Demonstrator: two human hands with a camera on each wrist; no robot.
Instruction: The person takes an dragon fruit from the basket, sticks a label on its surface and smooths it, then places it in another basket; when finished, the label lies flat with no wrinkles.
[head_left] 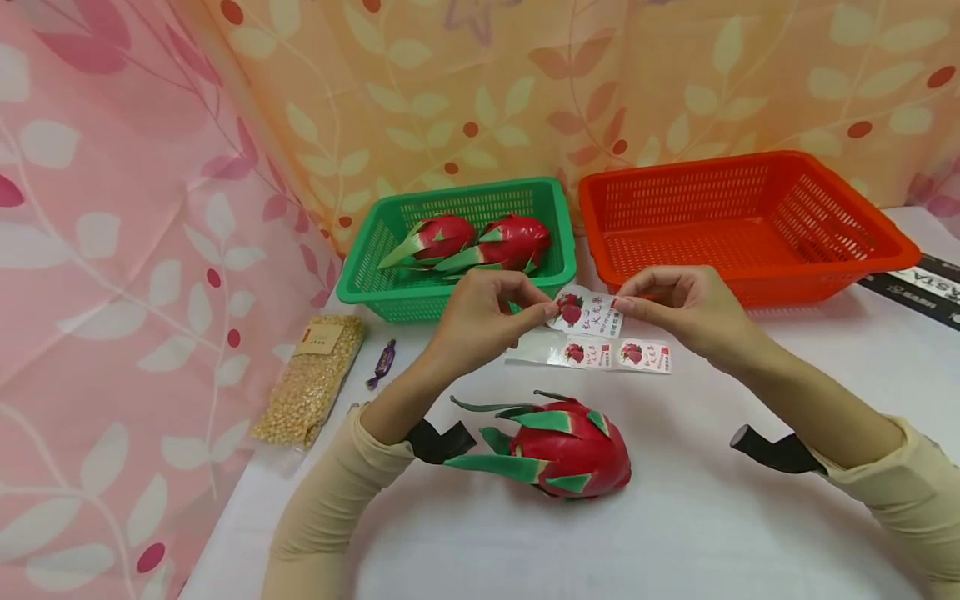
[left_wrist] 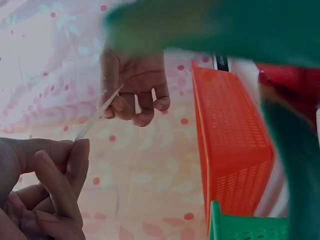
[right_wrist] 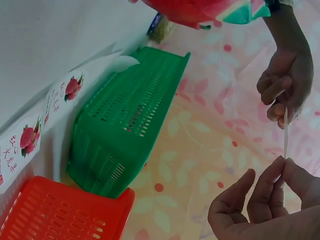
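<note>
Between both hands is a white sticker (head_left: 592, 312) printed with a red dragon fruit and writing. My left hand (head_left: 491, 321) pinches its left edge, and my right hand (head_left: 690, 312) pinches its right edge. In the left wrist view the sticker (left_wrist: 97, 117) shows nearly edge-on. Just below it on the table lies a backing strip (head_left: 543, 347) bearing two more such stickers. Nearer the front, a dragon fruit (head_left: 577, 454) rests on its side, its green leaf tips pointing left. Neither hand touches it.
A green basket (head_left: 371, 287) with two dragon fruits (head_left: 517, 240) stands at the back. To its right is a red basket (head_left: 810, 279). On the left lie a bag of yellow kernels (head_left: 311, 387) and a purple-wrapped candy (head_left: 382, 364). A black-and-white packet (head_left: 922, 287) lies far right.
</note>
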